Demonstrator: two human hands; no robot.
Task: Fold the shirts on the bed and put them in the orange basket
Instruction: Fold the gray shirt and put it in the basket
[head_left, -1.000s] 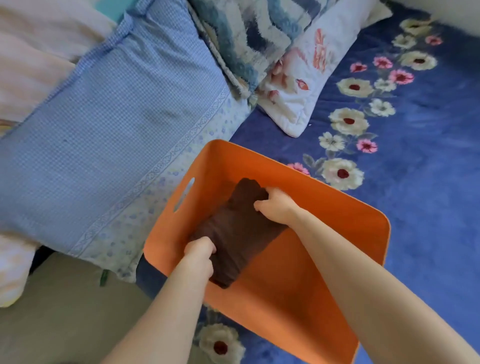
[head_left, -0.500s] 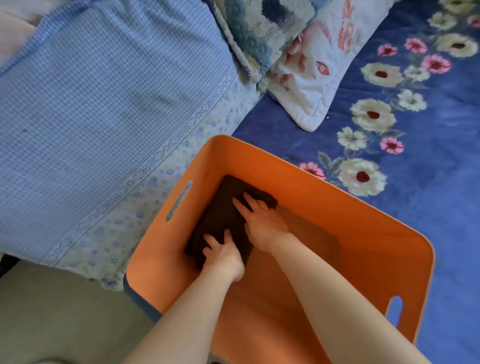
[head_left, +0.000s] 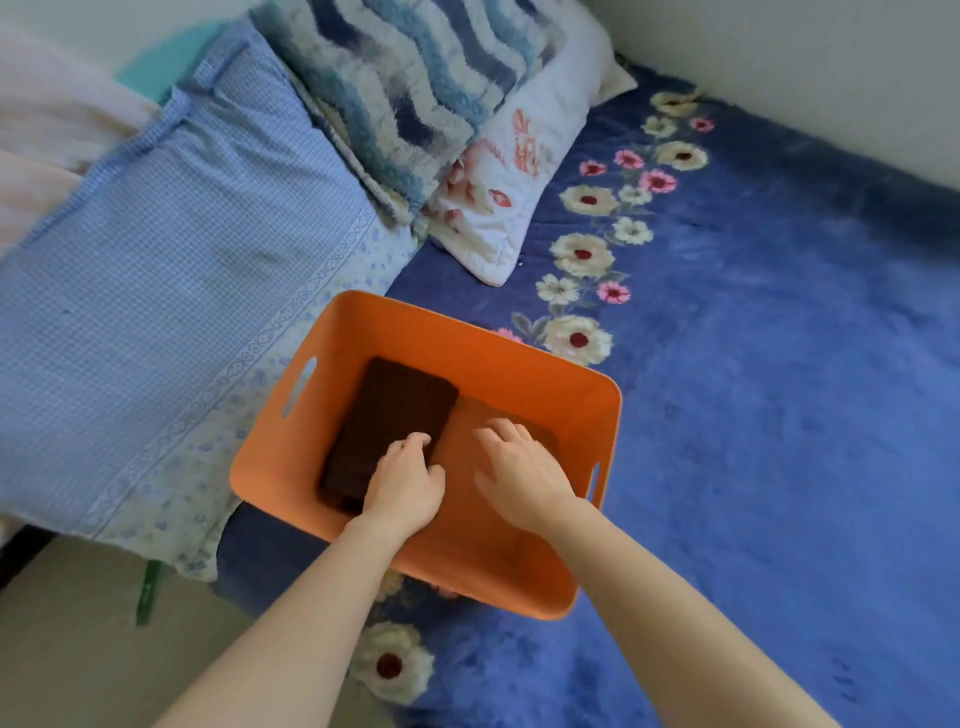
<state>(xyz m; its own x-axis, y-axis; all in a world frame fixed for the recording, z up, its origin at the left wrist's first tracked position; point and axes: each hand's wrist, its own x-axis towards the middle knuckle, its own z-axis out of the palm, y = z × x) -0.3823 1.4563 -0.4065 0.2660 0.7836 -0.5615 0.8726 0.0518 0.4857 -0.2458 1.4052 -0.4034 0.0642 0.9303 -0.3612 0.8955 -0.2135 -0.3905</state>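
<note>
A folded dark brown shirt (head_left: 389, 421) lies flat on the left side of the orange basket's floor. The orange basket (head_left: 467, 338) stands on the blue flowered bedcover, near the bed's edge. My left hand (head_left: 408, 480) rests on the shirt's near right corner with its fingers loosely bent. My right hand (head_left: 519, 465) hovers over the bare right half of the basket floor, fingers spread and holding nothing. No other shirt is in view.
A blue checked pillow (head_left: 171, 291) lies to the basket's left. A shaggy blue-and-white cushion (head_left: 415, 78) and a white flowered pillow (head_left: 519, 171) sit behind it. The blue bedcover (head_left: 779, 389) stretches to the right, up to a wall.
The shirt went from held over the basket to lying flat inside it. My right hand has lifted off it and moved right; my left hand has slid to its near corner.
</note>
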